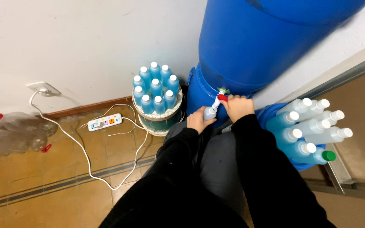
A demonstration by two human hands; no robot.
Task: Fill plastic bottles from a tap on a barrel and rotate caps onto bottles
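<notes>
A large blue barrel (250, 46) stands against the wall, with a small white tap with a red handle (221, 96) low on its side. My right hand (238, 106) grips the red tap handle. My left hand (199, 119) holds a small clear bottle (210, 112) up under the spout. Both arms wear black sleeves, and my grey-trousered knees sit below them.
Left of the barrel, several blue-filled bottles with white caps (155, 88) stand on a round tub. More capped bottles (309, 128) lie in a blue container at the right. A white power strip (104, 122) and cables cross the tiled floor; empty plastic bottles (9, 131) lie far left.
</notes>
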